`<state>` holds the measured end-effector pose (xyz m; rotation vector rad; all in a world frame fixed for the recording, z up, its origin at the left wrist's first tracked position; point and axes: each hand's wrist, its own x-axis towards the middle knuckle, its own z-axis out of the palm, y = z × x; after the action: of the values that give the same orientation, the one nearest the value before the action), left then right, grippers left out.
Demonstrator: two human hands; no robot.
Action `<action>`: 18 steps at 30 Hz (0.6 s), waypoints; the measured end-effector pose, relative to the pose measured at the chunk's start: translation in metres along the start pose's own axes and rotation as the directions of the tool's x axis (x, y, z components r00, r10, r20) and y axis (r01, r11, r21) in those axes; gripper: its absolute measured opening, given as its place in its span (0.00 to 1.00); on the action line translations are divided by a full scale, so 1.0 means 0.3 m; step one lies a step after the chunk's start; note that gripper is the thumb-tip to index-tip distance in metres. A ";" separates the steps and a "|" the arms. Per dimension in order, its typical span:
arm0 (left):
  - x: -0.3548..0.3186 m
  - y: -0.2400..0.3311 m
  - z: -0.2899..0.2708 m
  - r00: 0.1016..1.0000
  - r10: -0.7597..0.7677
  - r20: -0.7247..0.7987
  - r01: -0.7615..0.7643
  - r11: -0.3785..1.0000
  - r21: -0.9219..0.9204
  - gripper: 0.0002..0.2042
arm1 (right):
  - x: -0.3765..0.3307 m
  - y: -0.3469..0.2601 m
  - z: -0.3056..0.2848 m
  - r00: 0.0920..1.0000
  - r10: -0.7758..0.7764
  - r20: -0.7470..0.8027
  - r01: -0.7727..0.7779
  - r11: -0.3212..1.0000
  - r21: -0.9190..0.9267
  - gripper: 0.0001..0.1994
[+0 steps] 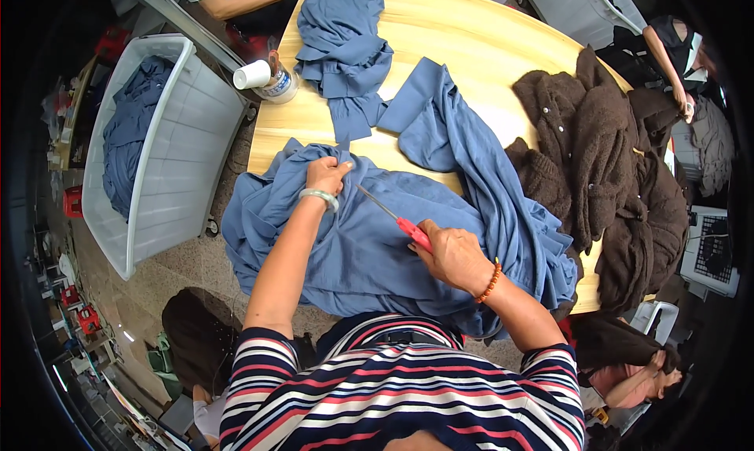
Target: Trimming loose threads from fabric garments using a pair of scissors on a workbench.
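A large blue garment (385,255) lies bunched over the near edge of the table and hangs toward my body. My left hand (326,176) is closed on a fold of it near its upper left part. In my right hand (457,259) is a pair of red-handled scissors (410,230), its slim metal blades pointing up and left toward the fabric beside my left hand. The tips look close together, short of my left fingers. A sleeve-like blue piece (444,129) stretches across the table above the garment.
The wooden table (471,35) also bears another blue garment pile (345,43), a jar (280,86) with a white paper cup (251,75), and dark brown knitwear (597,129). A grey wheeled bin (192,121) holding blue clothes stands left. Other people work around the table.
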<state>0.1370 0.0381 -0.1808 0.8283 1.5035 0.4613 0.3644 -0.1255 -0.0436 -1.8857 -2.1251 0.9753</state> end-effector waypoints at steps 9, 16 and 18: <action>-0.055 -0.113 0.026 0.973 0.230 0.024 -0.216 0.942 -0.257 0.06 | 0.088 0.026 -0.008 0.996 -0.083 -0.046 0.080 0.995 -0.064 0.17; -0.008 -0.190 0.059 0.965 0.254 -0.068 -0.263 0.943 -0.204 0.13 | 0.075 0.037 0.013 0.994 -0.099 0.036 0.101 0.993 -0.061 0.17; -0.042 -0.156 0.056 0.971 0.228 -0.074 -0.239 0.939 -0.247 0.13 | 0.072 -0.008 0.000 0.996 -0.072 0.044 0.074 0.996 -0.044 0.16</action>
<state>0.1421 -0.0052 -0.2080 0.7995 1.3557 0.8362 0.3582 -0.1055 -0.0490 -1.8088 -2.2413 0.9685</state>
